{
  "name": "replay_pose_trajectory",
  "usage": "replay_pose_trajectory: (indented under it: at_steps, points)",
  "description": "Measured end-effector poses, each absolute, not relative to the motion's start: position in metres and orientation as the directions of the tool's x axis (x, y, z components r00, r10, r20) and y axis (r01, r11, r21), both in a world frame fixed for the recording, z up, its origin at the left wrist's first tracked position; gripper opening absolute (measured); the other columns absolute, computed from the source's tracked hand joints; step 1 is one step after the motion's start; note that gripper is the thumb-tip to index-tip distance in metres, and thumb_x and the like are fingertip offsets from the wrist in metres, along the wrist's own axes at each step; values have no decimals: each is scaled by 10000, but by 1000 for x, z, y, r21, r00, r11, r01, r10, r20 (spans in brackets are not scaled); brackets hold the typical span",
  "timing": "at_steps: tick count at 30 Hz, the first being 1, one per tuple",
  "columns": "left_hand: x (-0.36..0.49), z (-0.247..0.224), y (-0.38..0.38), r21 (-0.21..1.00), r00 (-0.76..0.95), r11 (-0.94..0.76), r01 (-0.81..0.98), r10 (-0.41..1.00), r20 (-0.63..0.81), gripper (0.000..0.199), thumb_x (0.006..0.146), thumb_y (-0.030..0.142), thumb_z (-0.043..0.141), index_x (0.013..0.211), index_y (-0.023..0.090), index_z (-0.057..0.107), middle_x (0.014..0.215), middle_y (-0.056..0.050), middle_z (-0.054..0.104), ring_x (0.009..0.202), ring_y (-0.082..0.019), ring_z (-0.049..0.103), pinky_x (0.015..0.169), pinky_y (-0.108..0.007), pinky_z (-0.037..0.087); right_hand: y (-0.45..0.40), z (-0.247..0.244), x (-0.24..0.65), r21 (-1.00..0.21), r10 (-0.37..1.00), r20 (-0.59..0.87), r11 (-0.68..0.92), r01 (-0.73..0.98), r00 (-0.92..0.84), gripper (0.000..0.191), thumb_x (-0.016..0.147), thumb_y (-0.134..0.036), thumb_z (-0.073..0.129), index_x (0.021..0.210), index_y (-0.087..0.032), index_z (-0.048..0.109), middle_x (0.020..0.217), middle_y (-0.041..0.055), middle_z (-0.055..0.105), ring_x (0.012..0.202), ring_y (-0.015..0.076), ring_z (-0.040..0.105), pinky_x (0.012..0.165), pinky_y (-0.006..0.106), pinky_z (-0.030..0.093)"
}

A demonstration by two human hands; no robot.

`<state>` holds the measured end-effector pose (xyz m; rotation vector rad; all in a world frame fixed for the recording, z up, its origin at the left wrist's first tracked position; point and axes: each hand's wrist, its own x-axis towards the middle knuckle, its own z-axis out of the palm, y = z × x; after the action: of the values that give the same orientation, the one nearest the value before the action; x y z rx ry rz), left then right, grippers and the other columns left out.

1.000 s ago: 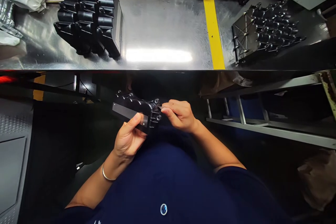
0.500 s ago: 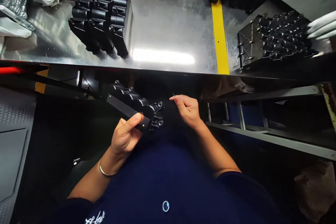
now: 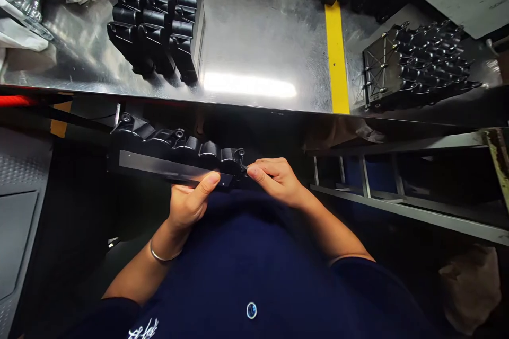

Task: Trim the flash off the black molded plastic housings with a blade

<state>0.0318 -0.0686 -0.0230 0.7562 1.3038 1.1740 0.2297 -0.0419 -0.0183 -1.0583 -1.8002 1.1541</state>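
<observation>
My left hand (image 3: 193,198) grips a long black moulded part (image 3: 170,159) near its right end, thumb on the flat smooth strip along its side. The part's upper edge has a row of rounded humps and small ringed screw lugs. It is held in the air in front of the bench edge, almost level. At its right end is my right hand (image 3: 276,180), thumb and forefinger pinched together against or close beside the end lug. What sits between those fingertips is too small and dark to make out.
On the metal bench (image 3: 254,32) stands a block of similar black parts (image 3: 159,21) at left. More black parts (image 3: 433,63) are stacked at right, beyond a yellow stripe (image 3: 336,58). Below on the right is a grey metal frame (image 3: 397,201); a grey panel (image 3: 19,222) stands at left.
The black part has swung from a steep slant to nearly level, its long side now facing me. My right hand has moved left and down to its end. White-gloved fingers have left the right edge.
</observation>
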Motion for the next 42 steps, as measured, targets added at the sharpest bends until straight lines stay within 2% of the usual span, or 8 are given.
replay_pose_trajectory:
  at_steps: [4, 8, 14, 20, 31, 33, 38, 42]
  points:
    - [33, -25, -69, 955, -106, 195, -223, 969, -222, 75, 691, 246, 800, 662, 194, 756, 688, 1, 741, 725, -167, 712, 805, -277, 574, -41, -19, 230, -940, 924, 78, 193, 282, -373, 413, 961, -352, 501, 611, -152, 591, 544, -22, 523, 500, 61, 468, 479, 197, 373]
    - [36, -21, -65, 838, -43, 331, -433, 921, -386, 170, 650, 311, 836, 691, 164, 762, 688, -25, 745, 670, -180, 711, 716, -293, 606, -37, -31, 226, -852, 940, 208, 309, 423, -269, 335, 959, -412, 502, 822, -175, 694, 739, 38, 703, 637, 116, 623, 604, 232, 488]
    - [36, -8, -52, 558, 115, 606, -566, 729, -675, 232, 586, 269, 868, 665, 102, 728, 625, -21, 711, 546, -130, 666, 486, -198, 578, -29, -38, 232, -665, 908, 413, 243, 707, 77, 258, 950, -426, 520, 960, -190, 626, 728, 12, 647, 530, 101, 517, 552, 248, 441]
    - [36, -6, -52, 616, 46, 571, -543, 753, -657, 182, 633, 201, 825, 745, 105, 718, 684, -6, 724, 588, -122, 679, 478, -169, 569, -36, -21, 239, -709, 887, 288, 451, 542, -361, 177, 971, -269, 492, 937, -187, 644, 802, 35, 684, 684, 120, 615, 647, 235, 483]
    - [40, -4, -63, 715, -32, 546, -437, 785, -619, 226, 659, 290, 825, 749, 104, 732, 730, -44, 744, 658, -174, 710, 532, -220, 593, -37, -16, 235, -615, 905, 146, 399, 681, -398, 383, 989, -339, 451, 751, -151, 685, 655, 47, 666, 578, 107, 569, 566, 233, 380]
    - [39, -5, -62, 707, 13, 565, -424, 785, -620, 210, 659, 277, 824, 727, 101, 730, 692, -45, 732, 621, -171, 698, 502, -216, 582, -32, -8, 244, -644, 848, 47, 430, 633, -528, 397, 991, -348, 453, 726, -147, 671, 640, 40, 656, 562, 97, 555, 559, 228, 359]
    - [30, -9, -51, 616, 197, 681, -397, 718, -667, 174, 658, 213, 809, 761, 99, 728, 671, -38, 717, 553, -146, 665, 447, -198, 560, -20, 18, 265, -696, 411, -144, 605, 387, -900, 406, 978, -366, 493, 663, -157, 640, 602, 16, 627, 527, 79, 521, 537, 226, 314]
    - [27, -8, -42, 537, 315, 767, -352, 637, -704, 155, 653, 147, 782, 783, 82, 730, 642, -49, 703, 509, -141, 644, 414, -189, 539, -17, 23, 267, -567, 546, 0, 690, 450, -838, 366, 986, -358, 473, 733, -158, 646, 609, 20, 608, 529, 87, 506, 530, 237, 306]
